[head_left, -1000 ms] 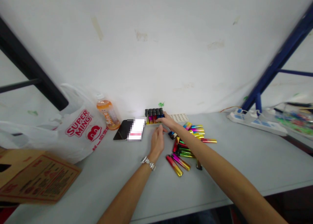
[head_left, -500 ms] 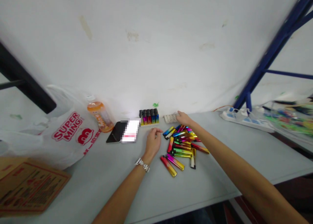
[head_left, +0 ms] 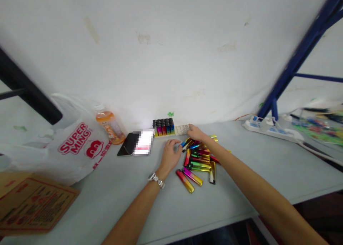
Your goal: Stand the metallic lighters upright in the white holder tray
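Note:
My right hand (head_left: 196, 132) has its fingers closed at the right end of a white tray (head_left: 181, 129) with rows of small cells. The tray's left end meets or nearly meets a block of upright lighters (head_left: 163, 128) with black tops. Open and bare of any object, my left hand (head_left: 172, 153) rests by the left edge of a loose pile of shiny coloured lighters (head_left: 199, 158), its fingers slightly bent. A red and gold lighter (head_left: 184, 181) and a pink and gold lighter (head_left: 193, 176) lie at the pile's front. My right forearm covers part of the pile.
At left are a dark phone-like device (head_left: 128, 144) with a blurred-out bright part, an orange drink bottle (head_left: 110, 127), a white plastic bag (head_left: 80, 145) and a cardboard box (head_left: 37, 205). A power strip (head_left: 270, 130) lies at right near a blue post (head_left: 281, 80). The wall stands behind.
My right hand has slid the white tray left, up to the block of lighters. My left hand has shifted slightly right, towards the loose pile.

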The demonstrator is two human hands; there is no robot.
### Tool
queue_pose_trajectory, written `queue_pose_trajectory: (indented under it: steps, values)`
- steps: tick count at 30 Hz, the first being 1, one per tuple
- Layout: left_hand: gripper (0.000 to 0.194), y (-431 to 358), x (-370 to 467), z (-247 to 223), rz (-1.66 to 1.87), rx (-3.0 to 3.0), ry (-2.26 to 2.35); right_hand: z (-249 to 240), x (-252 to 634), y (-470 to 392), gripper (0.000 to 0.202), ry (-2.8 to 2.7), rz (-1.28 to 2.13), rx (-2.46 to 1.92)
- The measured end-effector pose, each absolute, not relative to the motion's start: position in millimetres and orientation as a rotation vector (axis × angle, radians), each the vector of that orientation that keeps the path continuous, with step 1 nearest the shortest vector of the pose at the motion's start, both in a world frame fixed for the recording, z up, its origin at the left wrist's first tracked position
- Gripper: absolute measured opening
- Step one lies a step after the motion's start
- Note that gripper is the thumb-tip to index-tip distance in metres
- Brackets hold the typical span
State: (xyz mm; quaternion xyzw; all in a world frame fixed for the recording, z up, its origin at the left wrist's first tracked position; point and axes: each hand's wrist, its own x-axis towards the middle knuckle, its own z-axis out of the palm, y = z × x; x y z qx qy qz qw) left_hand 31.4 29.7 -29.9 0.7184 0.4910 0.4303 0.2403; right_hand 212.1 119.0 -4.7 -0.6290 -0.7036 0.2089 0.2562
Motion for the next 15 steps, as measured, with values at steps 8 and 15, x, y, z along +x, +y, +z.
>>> queue_pose_trajectory:
  steps: [8, 15]
  values:
    - [0.025, 22, 39, -27, 1.114, 2.186, 1.382, -6, 243, 75, 0.051, -1.930, 0.341, -1.697]
    - [0.052, -16, 72, -15, 0.848, 2.492, 1.437, -18, 253, 21, 0.049, -1.957, 0.166, -1.738]
